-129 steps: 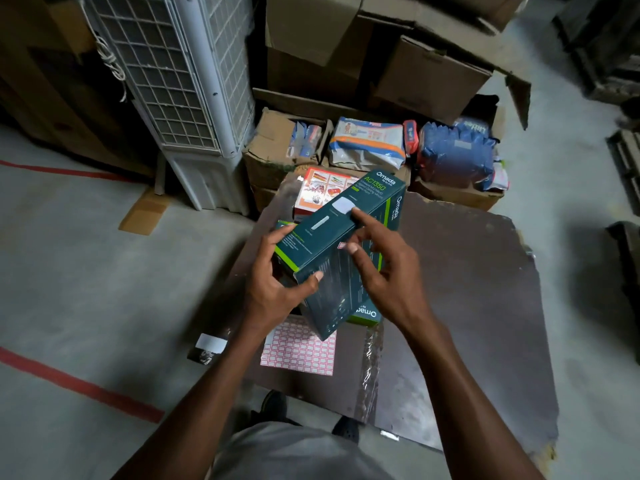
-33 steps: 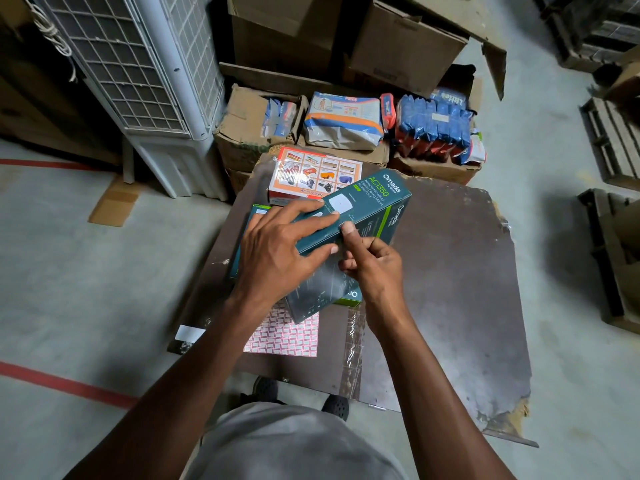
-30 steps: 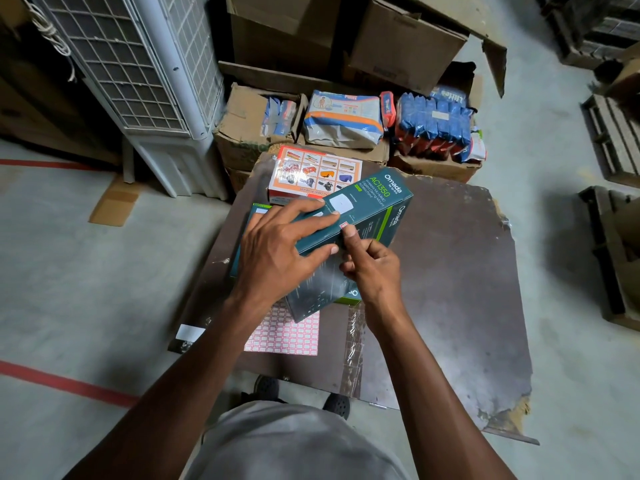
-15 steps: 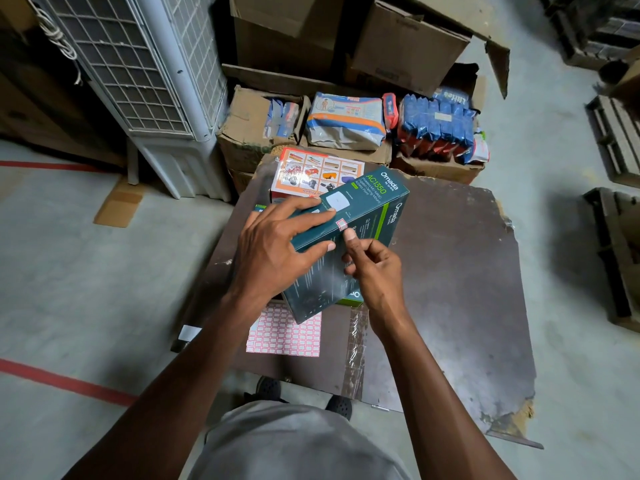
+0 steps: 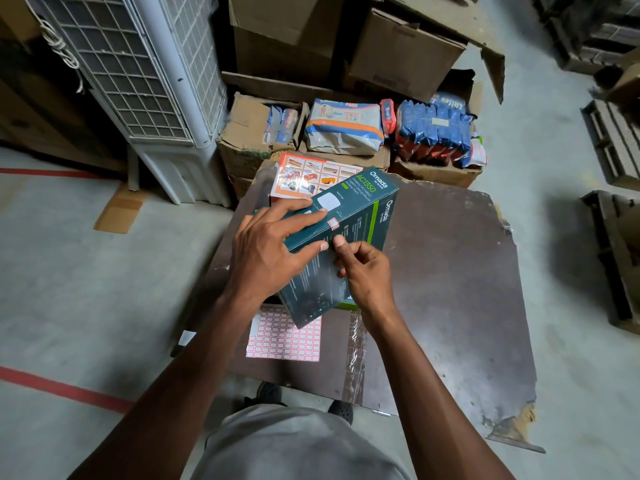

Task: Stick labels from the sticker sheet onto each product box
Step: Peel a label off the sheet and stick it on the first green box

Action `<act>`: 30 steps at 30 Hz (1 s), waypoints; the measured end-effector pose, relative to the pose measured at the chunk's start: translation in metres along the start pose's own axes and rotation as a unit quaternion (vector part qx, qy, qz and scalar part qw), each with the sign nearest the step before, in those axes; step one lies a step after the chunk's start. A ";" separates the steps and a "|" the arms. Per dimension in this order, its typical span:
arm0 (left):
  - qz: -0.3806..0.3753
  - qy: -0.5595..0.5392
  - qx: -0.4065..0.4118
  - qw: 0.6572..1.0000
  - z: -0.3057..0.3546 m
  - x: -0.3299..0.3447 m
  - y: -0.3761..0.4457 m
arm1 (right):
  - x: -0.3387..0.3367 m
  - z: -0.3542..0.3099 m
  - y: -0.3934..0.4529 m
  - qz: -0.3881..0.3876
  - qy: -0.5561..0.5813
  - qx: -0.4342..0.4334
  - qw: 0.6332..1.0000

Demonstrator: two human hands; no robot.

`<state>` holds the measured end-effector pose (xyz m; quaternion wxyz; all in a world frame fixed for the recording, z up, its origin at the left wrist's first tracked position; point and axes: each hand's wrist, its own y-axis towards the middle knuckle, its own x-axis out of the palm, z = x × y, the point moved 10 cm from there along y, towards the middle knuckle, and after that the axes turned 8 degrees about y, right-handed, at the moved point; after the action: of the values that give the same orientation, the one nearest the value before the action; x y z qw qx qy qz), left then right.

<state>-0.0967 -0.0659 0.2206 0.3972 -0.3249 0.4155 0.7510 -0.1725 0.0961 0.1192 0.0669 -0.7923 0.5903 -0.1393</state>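
Above brown board, left hand grips tilted product box, long axis up-right; right hand curled, empty.

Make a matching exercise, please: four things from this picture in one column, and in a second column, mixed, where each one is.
Things:
1. green box
2. small label
3. sticker sheet
4. orange box

Places:
A. flat on the board, partly under the held box
B. stuck on the green box
C. gripped by the left hand
D. beyond the green box, at the board's far edge

Pairs: 1-C, 2-B, 3-A, 4-D
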 end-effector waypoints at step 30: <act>-0.007 -0.281 -0.272 0.920 -0.130 -0.011 -0.042 | -0.017 0.171 -0.019 -0.004 0.115 0.315 0.942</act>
<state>-0.0342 -0.1701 0.1562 0.3994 -0.1990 0.0640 0.8926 -0.1088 0.1078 -0.0409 0.2440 -0.7117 0.5171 -0.4082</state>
